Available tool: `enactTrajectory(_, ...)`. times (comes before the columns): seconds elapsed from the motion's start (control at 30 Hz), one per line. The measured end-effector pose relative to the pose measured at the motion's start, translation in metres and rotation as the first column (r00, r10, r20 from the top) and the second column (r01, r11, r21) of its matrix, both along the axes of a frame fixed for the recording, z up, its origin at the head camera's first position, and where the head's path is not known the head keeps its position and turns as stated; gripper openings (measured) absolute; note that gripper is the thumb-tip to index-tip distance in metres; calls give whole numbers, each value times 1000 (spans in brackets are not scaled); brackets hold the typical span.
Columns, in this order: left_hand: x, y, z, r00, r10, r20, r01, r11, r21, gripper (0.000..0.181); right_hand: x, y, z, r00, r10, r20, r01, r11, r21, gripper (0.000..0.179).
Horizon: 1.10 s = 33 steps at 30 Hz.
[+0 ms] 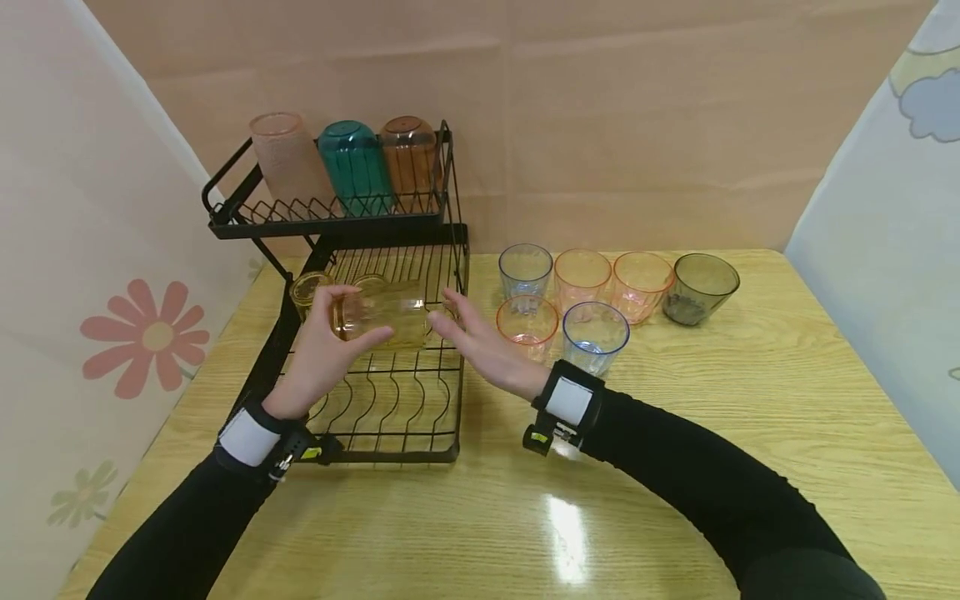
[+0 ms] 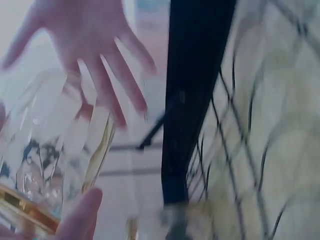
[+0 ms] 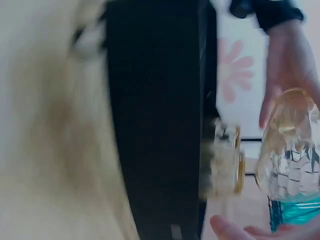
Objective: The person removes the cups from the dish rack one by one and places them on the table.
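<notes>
A clear amber drinking glass (image 1: 393, 315) lies tipped on its side in the air over the lower tier of the black dish rack (image 1: 420, 456). Its base end sits between the thumb and fingers of my left hand (image 1: 321, 350), which grips it. Near the mouth end, my right hand (image 1: 491, 348) reaches in with fingers spread and nothing in its grasp; the left wrist view shows those spread fingers beyond the glass. Beneath and behind, two more amber glasses stand upside down on the lower tier, one amber glass (image 1: 308, 287) by the left side.
On the rack's upper tier stand a pink glass (image 1: 288, 158), a teal glass (image 1: 354, 162) and a brown glass (image 1: 408, 154), all upside down. Right of the rack, several upright tumblers with blue, orange and red rims stand close together, with a dark smoky glass (image 1: 700, 287) at the end.
</notes>
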State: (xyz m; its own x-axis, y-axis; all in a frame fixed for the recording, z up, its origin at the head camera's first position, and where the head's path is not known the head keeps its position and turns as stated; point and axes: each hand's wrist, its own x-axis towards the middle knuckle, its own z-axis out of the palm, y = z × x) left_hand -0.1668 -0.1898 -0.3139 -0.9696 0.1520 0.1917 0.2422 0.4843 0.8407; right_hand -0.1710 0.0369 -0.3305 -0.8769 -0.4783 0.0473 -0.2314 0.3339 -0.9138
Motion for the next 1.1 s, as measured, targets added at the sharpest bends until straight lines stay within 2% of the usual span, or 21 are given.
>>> enactTrajectory(0.07,5,7,-4,999,31,40,-34,996,87,69,2,-8,-3,996,-19,88,33,987,-160,94)
enactTrajectory(0.13,8,14,-8,996,39,76,-52,983,179,68,5,-15,-3,989,-36,142,72,962,-262,96)
enactTrajectory(0.27,14,28,-14,992,31,119,-68,947,315,66,11,-24,0,974,-69,214,149,911,-385,86)
enactTrajectory(0.37,17,36,-19,996,33,85,-60,936,347,65,12,-29,4,957,-97,272,210,879,-427,81)
enactTrajectory(0.43,18,42,-22,999,37,40,-49,938,344,66,11,-32,6,943,-115,311,250,862,-440,82)
enactTrajectory(0.57,18,49,-26,999,42,-24,-32,946,324,69,7,-35,6,932,-166,323,306,839,-451,79)
enactTrajectory(0.73,20,54,-27,999,32,-44,-17,949,314,72,6,-36,3,914,-269,304,379,835,-400,77)
enactTrajectory(0.83,20,55,-25,999,1,-44,12,953,302,73,7,-33,1,912,-285,296,391,825,-409,75)
enactTrajectory(0.93,20,53,-23,997,-67,-50,76,971,228,72,8,-25,0,924,-300,237,377,816,-439,68)
enactTrajectory(1.0,21,50,-21,989,-135,-68,143,980,136,71,8,-16,-1,937,-312,160,350,827,-441,61)
enactTrajectory(1.1,20,43,-18,962,-260,-89,260,966,-14,69,8,1,0,946,-325,21,305,861,-408,52)
